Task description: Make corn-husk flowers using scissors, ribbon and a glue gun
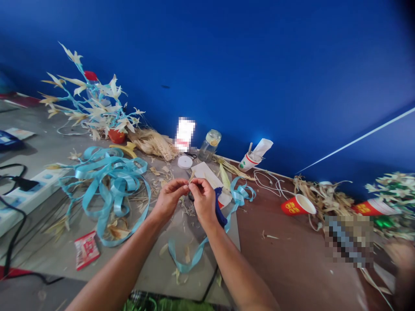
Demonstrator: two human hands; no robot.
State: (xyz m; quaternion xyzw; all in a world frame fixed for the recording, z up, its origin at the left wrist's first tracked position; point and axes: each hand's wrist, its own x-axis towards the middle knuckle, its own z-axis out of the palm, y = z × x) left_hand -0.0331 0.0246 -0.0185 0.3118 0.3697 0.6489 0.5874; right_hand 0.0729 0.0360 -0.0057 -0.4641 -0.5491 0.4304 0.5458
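Both hands met mid-tabletop [194,242]: left hand [170,196] and right hand [202,198] grip pinched shut on tiny pale husk bit [189,184]. Blue ribbon pile [112,181] at 9 o'clock, red cup [298,205] at 3.

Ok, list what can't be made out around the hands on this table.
Head view only:
- Piece pinched between left hand and right hand: too small, covered by fingertips.
- Blue-handled tool: mostly behind the right hand.
- Card by the glass jar: pixelated.
- Patch at right: pixelated.
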